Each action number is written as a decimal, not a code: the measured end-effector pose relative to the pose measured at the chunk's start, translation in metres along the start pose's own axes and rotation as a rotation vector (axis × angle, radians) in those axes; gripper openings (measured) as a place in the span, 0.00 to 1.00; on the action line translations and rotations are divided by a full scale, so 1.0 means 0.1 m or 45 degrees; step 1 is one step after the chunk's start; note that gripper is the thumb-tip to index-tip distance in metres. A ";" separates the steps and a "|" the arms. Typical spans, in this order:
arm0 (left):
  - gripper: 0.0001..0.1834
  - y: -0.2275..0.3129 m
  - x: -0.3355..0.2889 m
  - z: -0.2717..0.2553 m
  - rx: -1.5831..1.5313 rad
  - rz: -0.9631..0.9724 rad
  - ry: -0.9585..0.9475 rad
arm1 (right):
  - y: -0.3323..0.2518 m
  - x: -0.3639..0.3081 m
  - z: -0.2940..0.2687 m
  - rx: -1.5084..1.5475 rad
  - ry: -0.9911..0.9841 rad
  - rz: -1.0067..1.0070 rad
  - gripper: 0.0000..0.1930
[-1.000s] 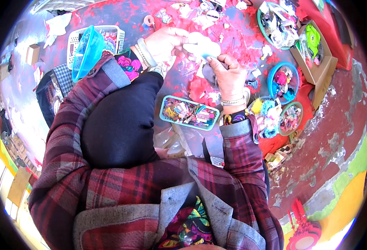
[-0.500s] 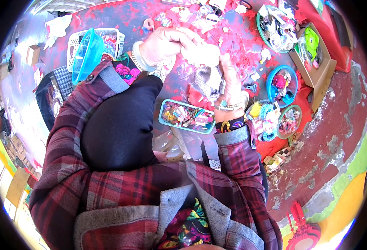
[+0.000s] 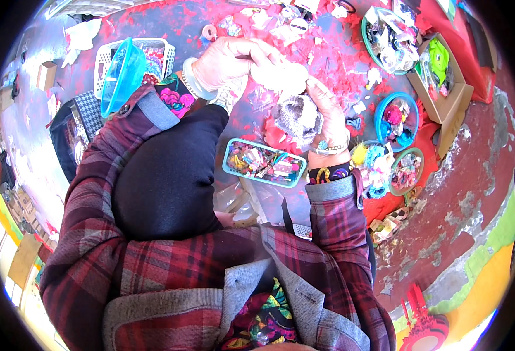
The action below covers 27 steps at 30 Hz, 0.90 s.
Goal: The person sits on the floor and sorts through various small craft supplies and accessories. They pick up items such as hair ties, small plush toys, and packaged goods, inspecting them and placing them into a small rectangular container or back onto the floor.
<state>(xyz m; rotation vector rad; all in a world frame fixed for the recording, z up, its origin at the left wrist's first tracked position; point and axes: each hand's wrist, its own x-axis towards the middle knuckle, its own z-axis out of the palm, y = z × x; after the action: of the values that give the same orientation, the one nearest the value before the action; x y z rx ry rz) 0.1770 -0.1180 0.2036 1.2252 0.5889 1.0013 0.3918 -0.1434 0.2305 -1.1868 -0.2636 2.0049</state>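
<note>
- My left hand point(image 3: 225, 63) is closed, fingertips pinching a rounded white piece point(image 3: 279, 77) held out in front of me.
- My right hand point(image 3: 326, 110) is partly curled, fingertips at the white piece's right edge; I cannot tell how firmly they close on it.
- A fuzzy grey-and-white piece point(image 3: 298, 119) hangs just below the white one, against my right fingers; whether the two are joined, I cannot tell.
- The step in hand looks like handling these two pieces together; the next move, I judge, calls for a steady left pinch and a surer right hold.
- Nearer me, below the grip, sits a teal-rimmed tray point(image 3: 259, 178) of small bits.
- Right of the grip, farther out: a blue basket point(image 3: 379, 120) of pompoms.
</note>
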 end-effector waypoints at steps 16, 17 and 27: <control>0.13 0.07 -0.11 0.06 0.175 -0.139 -0.238 | 0.04 0.02 -0.19 -0.273 -0.105 0.124 0.10; 0.13 0.07 -0.11 0.04 0.188 -0.117 -0.245 | 0.06 0.04 -0.22 -0.276 -0.097 0.154 0.10; 0.07 0.67 -0.61 -0.74 0.500 -0.002 0.648 | -0.16 0.15 -0.76 -0.011 0.231 0.277 0.12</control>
<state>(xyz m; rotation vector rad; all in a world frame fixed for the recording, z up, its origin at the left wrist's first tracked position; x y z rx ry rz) 0.0662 -0.1339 0.2388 1.3085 1.2288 1.2431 0.4581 -0.1371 0.1884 -1.4446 -0.0535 2.0637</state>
